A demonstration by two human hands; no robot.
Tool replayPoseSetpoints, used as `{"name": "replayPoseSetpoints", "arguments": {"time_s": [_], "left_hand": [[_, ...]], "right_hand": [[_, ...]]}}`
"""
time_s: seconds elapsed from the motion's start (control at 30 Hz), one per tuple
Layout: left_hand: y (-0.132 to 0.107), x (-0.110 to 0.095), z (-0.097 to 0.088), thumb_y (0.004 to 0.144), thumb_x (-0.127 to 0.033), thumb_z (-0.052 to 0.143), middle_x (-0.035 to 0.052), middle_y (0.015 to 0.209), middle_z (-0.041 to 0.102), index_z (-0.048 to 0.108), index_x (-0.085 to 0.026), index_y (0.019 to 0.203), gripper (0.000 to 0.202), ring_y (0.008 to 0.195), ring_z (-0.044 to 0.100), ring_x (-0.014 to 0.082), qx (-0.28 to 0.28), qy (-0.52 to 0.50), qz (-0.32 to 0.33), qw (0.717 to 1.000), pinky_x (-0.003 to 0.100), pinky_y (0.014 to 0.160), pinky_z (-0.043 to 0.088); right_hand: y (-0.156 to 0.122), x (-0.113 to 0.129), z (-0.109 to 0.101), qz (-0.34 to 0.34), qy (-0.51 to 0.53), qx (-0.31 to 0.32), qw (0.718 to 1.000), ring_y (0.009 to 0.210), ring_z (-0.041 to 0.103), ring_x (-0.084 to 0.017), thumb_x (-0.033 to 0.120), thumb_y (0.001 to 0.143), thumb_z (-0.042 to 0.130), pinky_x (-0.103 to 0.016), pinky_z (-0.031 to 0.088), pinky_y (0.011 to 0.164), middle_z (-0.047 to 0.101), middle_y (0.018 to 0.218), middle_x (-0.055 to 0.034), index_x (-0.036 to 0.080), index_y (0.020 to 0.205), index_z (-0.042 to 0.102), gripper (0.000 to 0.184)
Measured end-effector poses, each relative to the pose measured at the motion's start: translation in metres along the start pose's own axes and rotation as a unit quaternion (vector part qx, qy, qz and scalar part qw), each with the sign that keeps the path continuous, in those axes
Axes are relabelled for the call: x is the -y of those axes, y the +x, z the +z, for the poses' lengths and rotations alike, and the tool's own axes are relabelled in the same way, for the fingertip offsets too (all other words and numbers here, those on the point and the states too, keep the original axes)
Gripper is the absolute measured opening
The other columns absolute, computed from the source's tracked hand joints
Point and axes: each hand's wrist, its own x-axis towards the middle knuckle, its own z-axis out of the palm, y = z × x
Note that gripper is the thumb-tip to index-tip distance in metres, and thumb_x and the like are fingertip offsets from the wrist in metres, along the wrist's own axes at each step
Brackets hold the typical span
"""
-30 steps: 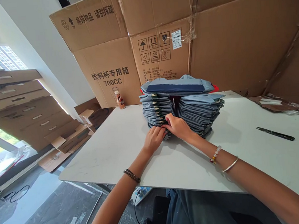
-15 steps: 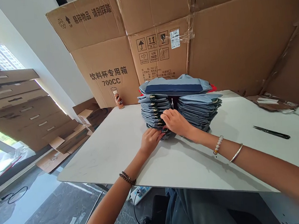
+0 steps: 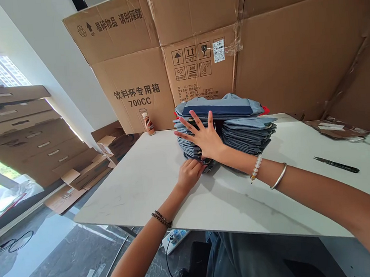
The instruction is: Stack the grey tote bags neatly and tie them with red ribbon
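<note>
The left stack point(image 3: 188, 149) seemed soft, best gripped near its base; the right hand point(image 3: 208, 141) splayed, the left hand point(image 3: 189, 174) curled, grip unclear.

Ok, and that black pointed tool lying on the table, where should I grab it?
Probably by its thicker black end, pinched across its width with your right hand coming from the right. The black pointed tool lies flat on the white table, its narrow tip pointing left.
</note>
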Motion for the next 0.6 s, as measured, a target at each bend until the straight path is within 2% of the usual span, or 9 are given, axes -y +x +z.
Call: {"name": "replayPoseSetpoints", "arguments": {"time_s": [0.1,0.17,0.3,0.37,0.47,0.6], "left_hand": [[0.0,0.0,0.002,0.097,-0.027,0.057,0.0015,0.066,0.061,0.063,-0.018,0.077,0.022,0.062,0.056,0.0135,-0.021,-0.004,0.011,1.0,0.028,0.06,0.043],[0.0,0.001,0.003,0.096,-0.026,0.058,0.0015,0.066,0.061,0.063,-0.018,0.076,0.023,0.062,0.056,0.0136,-0.024,-0.009,0.008,1.0,0.028,0.059,0.043],[-0.002,0.0,0.006,0.098,-0.028,0.055,0.0017,0.065,0.061,0.064,-0.019,0.072,0.028,0.063,0.058,0.0137,-0.002,0.015,-0.006,1.0,0.029,0.059,0.046],[-0.003,0.0,0.006,0.099,-0.029,0.054,0.0025,0.067,0.063,0.066,-0.019,0.076,0.028,0.064,0.06,0.0139,0.008,0.023,-0.011,1.0,0.029,0.06,0.047],[-0.003,-0.001,0.006,0.099,-0.029,0.054,0.0039,0.072,0.067,0.068,-0.019,0.078,0.027,0.066,0.062,0.0147,0.009,0.013,-0.022,1.0,0.03,0.061,0.048],[-0.004,-0.003,0.007,0.098,-0.029,0.056,0.0039,0.071,0.068,0.069,-0.02,0.075,0.028,0.065,0.061,0.0155,0.002,0.02,-0.025,0.999,0.03,0.059,0.047]], "right_hand": [[-0.002,0.003,0.0,-0.012,0.0,0.015,1.0,0.146,0.002,-0.055,0.022,0.064,0.089,-0.085,0.01,0.106,0.009,0.166,-0.0077,0.039,0.154,0.029,0.11],[-0.007,0.008,-0.001,-0.032,-0.01,0.043,0.999,0.144,0.012,-0.055,0.018,0.068,0.086,-0.08,0.016,0.109,0.015,0.165,-0.01,0.036,0.153,0.033,0.102],[-0.016,0.013,0.003,-0.065,-0.043,0.055,0.995,0.139,0.031,-0.05,0.016,0.087,0.065,-0.071,0.033,0.105,0.031,0.159,-0.012,0.025,0.141,0.053,0.055],[-0.02,0.011,0.007,-0.076,-0.039,0.043,0.995,0.135,0.038,-0.046,0.013,0.092,0.055,-0.068,0.039,0.1,0.038,0.156,-0.011,0.024,0.132,0.06,0.042],[-0.025,0.005,0.012,-0.099,-0.017,0.021,0.995,0.125,0.045,-0.04,0.012,0.095,0.047,-0.065,0.041,0.094,0.046,0.15,-0.0121,0.022,0.129,0.062,0.039],[-0.032,0.002,0.009,-0.119,-0.029,-0.011,0.992,0.114,0.049,-0.036,0.011,0.097,0.041,-0.059,0.042,0.086,0.052,0.142,-0.0144,0.019,0.125,0.064,0.038]]}}
